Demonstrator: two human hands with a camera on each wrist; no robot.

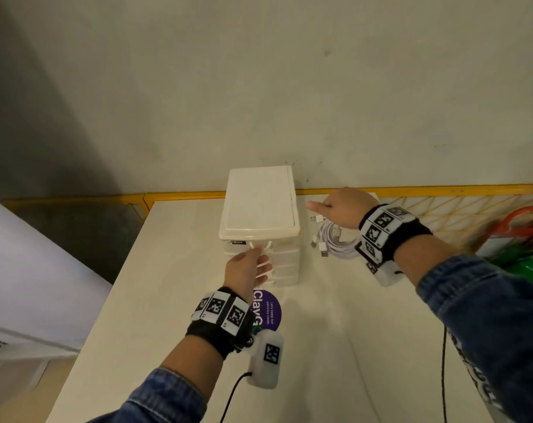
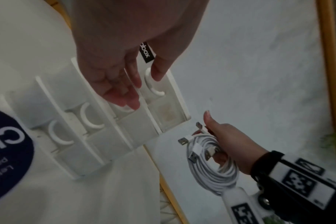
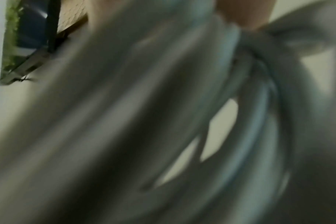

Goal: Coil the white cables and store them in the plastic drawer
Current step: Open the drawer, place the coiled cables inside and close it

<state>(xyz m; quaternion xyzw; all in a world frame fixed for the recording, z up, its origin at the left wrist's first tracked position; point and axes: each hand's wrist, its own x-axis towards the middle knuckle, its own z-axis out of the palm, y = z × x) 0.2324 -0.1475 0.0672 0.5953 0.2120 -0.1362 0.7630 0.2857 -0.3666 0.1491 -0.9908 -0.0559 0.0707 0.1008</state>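
Head view shows my right hand [image 1: 344, 209] with its grip curled round the coiled white cables [image 2: 211, 166], light, floppy, best pinched across all loops, right of the plastic drawer [image 1: 260, 257], where my left hand [image 1: 244, 273] reaches relaxed, holding nothing.

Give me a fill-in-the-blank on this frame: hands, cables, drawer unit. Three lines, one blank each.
1. The coiled white cables are held in the person's ____ hand.
2. The left hand reaches for the handles at the ____ of the plastic drawer unit.
3. The round sticker on the table is ____ in colour.

Missing words: right; front; purple
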